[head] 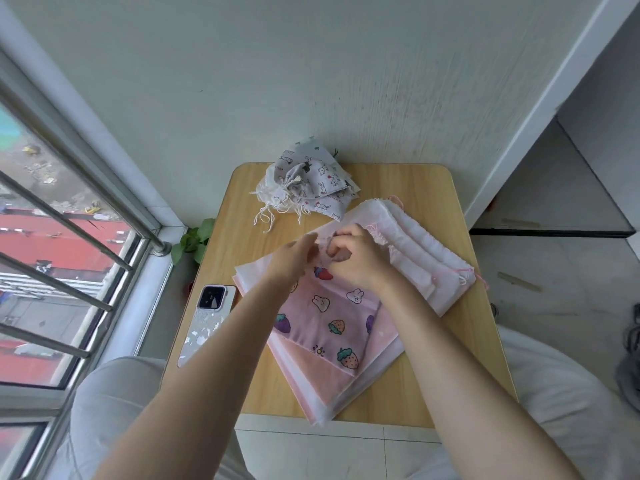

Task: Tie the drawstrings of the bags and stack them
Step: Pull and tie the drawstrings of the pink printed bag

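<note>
A lilac bag [332, 323] printed with rabbits and strawberries lies on top of a pile of pale pink and white bags [322, 386] in the middle of the small wooden table [460, 341]. Both hands meet at the lilac bag's gathered mouth. My right hand [356, 261] has its fingers curled round the bunched top. My left hand [298, 254] pinches at the same spot, where the drawstring is hidden by the fingers. A heap of grey animal-print bags [311, 185] with white cords lies at the table's far edge. Several white bags with pink cords [422, 244] lie at the right.
A phone [207, 320] lies face down on the table's left edge. A green plant [194, 240] sits below the window sill at left. A window with metal bars fills the left side. A white wall stands behind the table. My knees flank the near edge.
</note>
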